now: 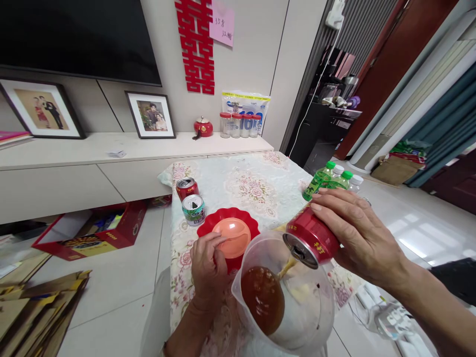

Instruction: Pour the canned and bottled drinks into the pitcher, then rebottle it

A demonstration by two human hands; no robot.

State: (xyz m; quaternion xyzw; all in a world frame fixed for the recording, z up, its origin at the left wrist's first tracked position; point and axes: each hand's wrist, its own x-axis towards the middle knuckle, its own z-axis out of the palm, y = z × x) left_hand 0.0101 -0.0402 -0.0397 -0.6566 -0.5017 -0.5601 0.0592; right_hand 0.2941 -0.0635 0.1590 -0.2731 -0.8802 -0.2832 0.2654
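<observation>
The right hand (366, 238) reaches in from the near right, its forearm slanting up and left, the back of the hand uppermost, the fingers laid over the can from the right. The left hand (210, 263) comes up from the near side, fingers bent and pointing far and right.

The tipped can (314, 235) is shiny red with gold lettering; its silver top faces left and down, the mouth open. It is above the right part of a clear plastic container (312, 320), and a thin stream (287, 267) runs from it into the brown liquid (262, 297), which lies in the left part of the container with some froth on its surface.

The right hand is closed around the tipped can. The left hand is loosely curled, its fingertips over the left part of an orange round piece (238, 240) lying in a red scalloped dish (210, 221); whether it grips anything cannot be told. On the desk (284, 213), just beyond the dish to the left, an upright red can (188, 188) and a teal can (194, 212) stand together.
</observation>
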